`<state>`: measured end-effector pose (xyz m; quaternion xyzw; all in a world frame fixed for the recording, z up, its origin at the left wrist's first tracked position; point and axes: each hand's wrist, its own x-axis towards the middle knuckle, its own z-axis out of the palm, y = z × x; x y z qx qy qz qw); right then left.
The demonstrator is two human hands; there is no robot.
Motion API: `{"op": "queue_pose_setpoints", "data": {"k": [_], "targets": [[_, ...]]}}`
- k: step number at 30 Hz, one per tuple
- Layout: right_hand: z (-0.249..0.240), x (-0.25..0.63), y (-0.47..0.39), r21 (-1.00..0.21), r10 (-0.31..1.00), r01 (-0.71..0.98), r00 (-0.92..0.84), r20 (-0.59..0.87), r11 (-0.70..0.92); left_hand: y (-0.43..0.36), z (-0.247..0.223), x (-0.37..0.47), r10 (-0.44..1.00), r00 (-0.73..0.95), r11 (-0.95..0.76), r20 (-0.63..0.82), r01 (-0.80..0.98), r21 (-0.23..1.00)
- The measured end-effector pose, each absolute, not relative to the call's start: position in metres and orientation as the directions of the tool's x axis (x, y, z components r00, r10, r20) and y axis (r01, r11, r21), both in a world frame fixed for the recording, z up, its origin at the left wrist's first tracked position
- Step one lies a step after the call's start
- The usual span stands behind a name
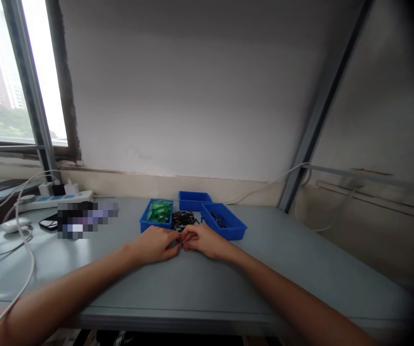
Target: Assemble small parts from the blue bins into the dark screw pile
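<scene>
My left hand (159,244) and my right hand (204,241) meet over the table, fingertips together in a pinch. What sits between them is too small to make out. Just beyond my fingers lies a loose pile of small dark screw-like parts (185,218). On the left of the pile, a blue bin (155,224) holds green plastic pieces (160,211). To the right, another blue bin (234,233) contains some of the small dark parts (220,220). Behind the pile stands a third blue bin (194,204), whose inside is mostly hidden.
A white power strip (57,201) with several plugs lies at the back left. Near it are a dark phone-like object (48,223), a white charger (17,225) and a loose white cable (30,259) crossing above my left forearm. Metal posts (310,125) flank the grey table (300,254).
</scene>
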<state>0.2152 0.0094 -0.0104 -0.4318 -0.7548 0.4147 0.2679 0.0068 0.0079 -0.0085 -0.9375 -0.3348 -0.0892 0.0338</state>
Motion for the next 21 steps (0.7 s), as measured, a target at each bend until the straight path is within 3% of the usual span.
{"op": "queue_pose_setpoints", "data": {"k": [4,10,16,21], "targets": [[-0.014,0.216,0.009,-0.772,0.855,0.507,-0.511,0.09,0.384,0.006,-0.008,0.008,0.622,0.756,-0.773,0.204,0.634,0.009],[-0.011,0.217,0.008,-0.517,0.785,0.632,-0.604,0.137,0.577,0.008,-0.01,0.007,0.591,0.766,-0.795,0.252,0.606,0.023],[-0.006,0.226,0.009,-0.448,0.722,0.606,-0.677,0.143,0.657,0.009,-0.012,0.005,0.587,0.772,-0.797,0.246,0.603,0.01],[-0.007,0.229,0.01,-0.478,0.732,0.605,-0.668,0.131,0.638,0.011,-0.014,0.005,0.574,0.776,-0.806,0.261,0.591,0.015]]}}
